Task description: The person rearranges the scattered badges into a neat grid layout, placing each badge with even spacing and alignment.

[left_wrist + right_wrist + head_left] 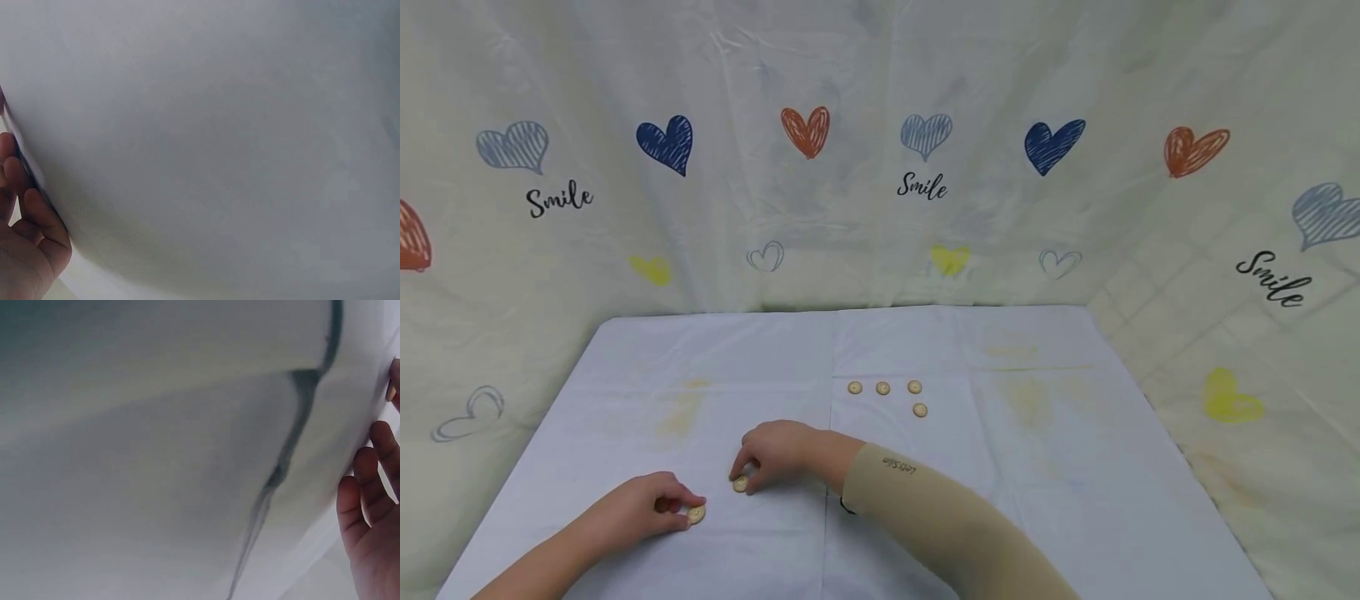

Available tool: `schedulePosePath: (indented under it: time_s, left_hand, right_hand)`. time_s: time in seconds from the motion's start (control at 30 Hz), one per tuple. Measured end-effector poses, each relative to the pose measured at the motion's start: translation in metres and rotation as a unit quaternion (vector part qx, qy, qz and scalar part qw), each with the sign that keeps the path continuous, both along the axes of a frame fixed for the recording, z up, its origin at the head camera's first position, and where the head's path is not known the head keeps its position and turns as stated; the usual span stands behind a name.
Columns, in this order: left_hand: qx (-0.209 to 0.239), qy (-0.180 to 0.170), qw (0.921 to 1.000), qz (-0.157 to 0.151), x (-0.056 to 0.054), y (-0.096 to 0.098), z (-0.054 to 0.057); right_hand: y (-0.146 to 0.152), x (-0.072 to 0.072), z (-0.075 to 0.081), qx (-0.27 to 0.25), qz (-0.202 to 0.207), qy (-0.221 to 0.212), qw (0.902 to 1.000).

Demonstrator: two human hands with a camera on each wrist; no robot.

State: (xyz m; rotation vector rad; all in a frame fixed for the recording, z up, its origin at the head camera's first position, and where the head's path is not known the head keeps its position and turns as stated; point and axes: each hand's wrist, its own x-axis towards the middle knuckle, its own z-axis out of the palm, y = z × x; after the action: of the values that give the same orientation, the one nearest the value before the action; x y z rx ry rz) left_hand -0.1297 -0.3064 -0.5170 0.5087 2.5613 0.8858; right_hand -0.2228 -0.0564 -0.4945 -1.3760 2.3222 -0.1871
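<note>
The left button [697,514], round and pale tan, is at the left front of the table, pinched by its edge between the thumb and forefinger of the person's left hand [643,507]. Just beyond it and a little to the right, apart from it, is the right button [741,483], set between the thumb and forefinger of the right hand [778,450], which also appears to pinch it. Whether either button is lifted off the cloth cannot be told; the wrist views show fingers against the white surface but no button clearly.

The step in hand seems to be positioning these two buttons, one per hand. The next move would call for a light fingertip grip, keeping each button level, and a clean release that does not drag the cloth.

Farther out, near the middle of the table, lie four more buttons: a left row button [855,387], a middle row button [883,388] and a right row button [914,387] side by side, with a lower button [921,410] just in front of the last. A tan sleeve [955,521] covers the right forearm. A white cloth [1060,508] covers the table; behind hangs a pale curtain [857,58] printed with hearts and "Smile".
</note>
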Motion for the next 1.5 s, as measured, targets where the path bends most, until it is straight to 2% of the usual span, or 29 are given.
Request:
schedulePosePath:
  time_s: [0.33,0.53,0.77,0.97,1.13,1.33,1.5]
  left_hand:
    - [0.001,0.004,1.0000,-0.003,-0.001,-0.003,-0.002]
    - [0.003,0.016,0.9999,-0.007,-0.001,-0.004,-0.003]
    - [0.005,-0.001,1.0000,-0.004,0.001,-0.006,-0.002]
    - [0.011,-0.001,0.9999,-0.006,0.002,-0.006,-0.001]
    - [0.012,-0.004,0.9999,-0.006,0.004,-0.004,0.000]
    - [0.008,-0.007,0.9999,-0.002,0.004,-0.002,0.002]
    - [0.008,-0.005,0.9999,-0.006,0.002,-0.002,0.002]
  right_hand:
    - [0.003,0.001,0.001,-0.006,0.008,0.010,0.9999]
    - [0.009,0.001,0.004,-0.010,-0.011,-0.001,0.9999]
    - [0.029,-0.008,0.005,-0.025,-0.035,-0.013,0.9990]
    - [0.066,-0.023,0.010,-0.049,-0.066,-0.019,0.9964]
    - [0.110,-0.036,0.016,-0.068,-0.122,-0.025,0.9898]
    - [0.171,-0.049,0.025,-0.091,-0.209,-0.038,0.9730]
    - [0.212,-0.053,0.025,-0.109,-0.269,-0.039,0.9562]
